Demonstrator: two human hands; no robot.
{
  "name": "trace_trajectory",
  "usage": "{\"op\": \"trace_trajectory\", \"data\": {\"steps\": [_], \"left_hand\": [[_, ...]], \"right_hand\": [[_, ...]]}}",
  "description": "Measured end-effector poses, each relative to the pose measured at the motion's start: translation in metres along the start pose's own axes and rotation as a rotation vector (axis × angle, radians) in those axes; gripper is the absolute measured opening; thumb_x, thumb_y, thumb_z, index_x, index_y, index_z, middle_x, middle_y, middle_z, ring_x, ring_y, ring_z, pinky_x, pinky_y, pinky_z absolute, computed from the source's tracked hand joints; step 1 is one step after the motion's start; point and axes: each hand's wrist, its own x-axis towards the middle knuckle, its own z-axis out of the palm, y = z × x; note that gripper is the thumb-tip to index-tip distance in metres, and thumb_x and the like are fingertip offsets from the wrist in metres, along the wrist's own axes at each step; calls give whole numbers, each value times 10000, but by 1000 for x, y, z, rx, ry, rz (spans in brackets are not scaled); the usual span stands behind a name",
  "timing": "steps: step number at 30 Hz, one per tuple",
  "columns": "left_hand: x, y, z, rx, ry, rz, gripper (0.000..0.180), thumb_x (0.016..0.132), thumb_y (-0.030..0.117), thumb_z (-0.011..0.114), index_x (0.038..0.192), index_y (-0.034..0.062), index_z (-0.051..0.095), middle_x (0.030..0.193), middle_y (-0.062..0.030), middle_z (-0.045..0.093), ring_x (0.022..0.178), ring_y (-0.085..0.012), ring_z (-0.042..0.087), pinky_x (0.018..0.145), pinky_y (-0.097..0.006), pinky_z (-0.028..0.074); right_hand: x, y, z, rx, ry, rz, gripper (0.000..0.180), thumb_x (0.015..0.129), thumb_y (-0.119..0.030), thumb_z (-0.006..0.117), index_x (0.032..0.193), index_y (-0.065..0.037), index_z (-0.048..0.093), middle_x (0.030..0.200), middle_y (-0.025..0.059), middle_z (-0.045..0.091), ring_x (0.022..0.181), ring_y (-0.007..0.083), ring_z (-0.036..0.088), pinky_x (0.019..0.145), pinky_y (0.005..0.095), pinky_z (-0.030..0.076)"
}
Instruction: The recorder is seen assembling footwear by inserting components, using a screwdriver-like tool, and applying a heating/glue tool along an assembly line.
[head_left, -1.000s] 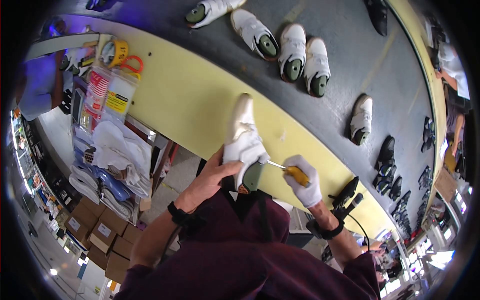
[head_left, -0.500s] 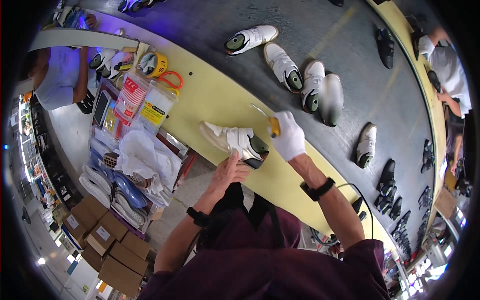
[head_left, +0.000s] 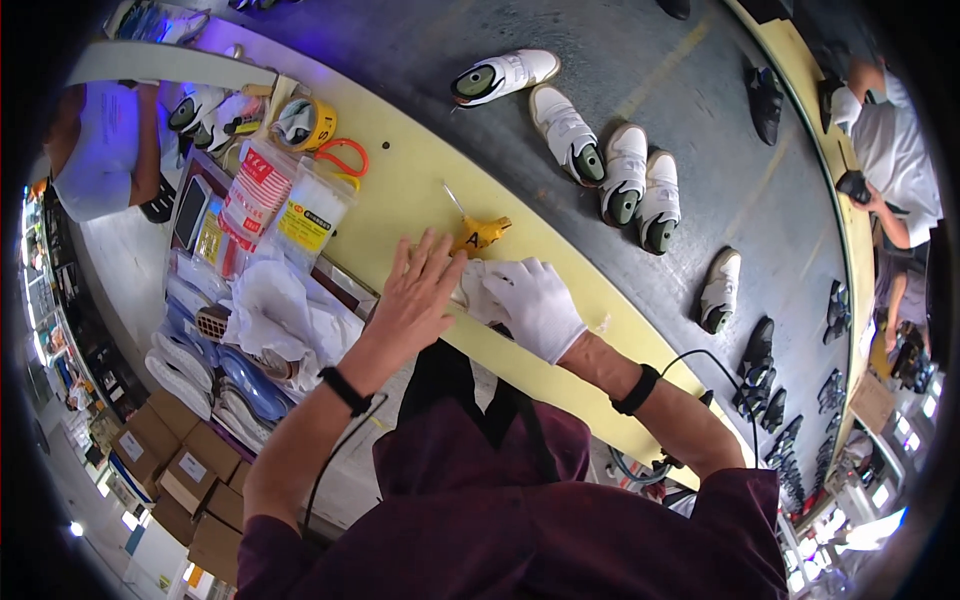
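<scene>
A white sneaker lies on the yellow bench ledge in front of me, mostly covered by my hands. My bare left hand reaches over its toe end with the fingers stretched out. On its upper, my right hand, in a white glove, has its fingers bent around the strap area. Just beyond the shoe lies a hand tool with a thin metal shaft and a handle wrapped in yellow tape. Neither hand touches that tool.
White sneakers and black shoes stand on the grey conveyor belt. Left are a yellow tape roll, orange-handled scissors, plastic packets and cardboard boxes. Other people work at both sides.
The yellow-handled tool has left my right hand and now lies on the ledge. My right hand came down onto the sneaker, and my left slid toward its toe.
</scene>
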Motion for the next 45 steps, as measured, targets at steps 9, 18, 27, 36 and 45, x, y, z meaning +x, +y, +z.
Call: {"op": "trace_trajectory", "data": {"steps": [9,18,27,36,45], "left_hand": [[14,-6,16,-17,20,49,796,668,305,910,1348,38,595,1183,-110,581,1163,-308,531,1106,-506,366],[0,30,28,-75,33,116,691,718,164,849,1344,38,587,1230,-128,562,1172,-334,519,1125,-520,358],[52,147,71,-142,81,361,675,768,38,758,1409,39,547,1297,-134,553,1271,-342,506,1202,-595,306],[50,159,13,-144,-62,288,702,810,52,672,1487,39,489,1515,-203,454,1431,-390,428,1238,-618,252],[185,-42,-45,11,309,-145,717,876,154,746,1498,1,426,1522,-269,480,1417,-444,459,1171,-519,387]], "right_hand": [[5,25,6,-228,-77,-191,233,805,-188,683,998,-60,708,927,73,651,836,276,640,750,385,530],[-9,34,-27,-276,-118,11,130,857,-210,662,863,-83,688,821,108,674,746,293,690,623,423,553],[-169,124,-40,-23,256,657,178,941,-262,678,985,-93,712,942,168,697,881,398,694,765,489,565],[-316,35,-4,300,328,812,115,954,-153,654,959,-61,722,931,195,701,893,418,685,786,479,553],[-364,-40,28,450,352,982,110,915,-149,703,941,-52,749,918,184,736,861,386,717,777,460,575]]}}
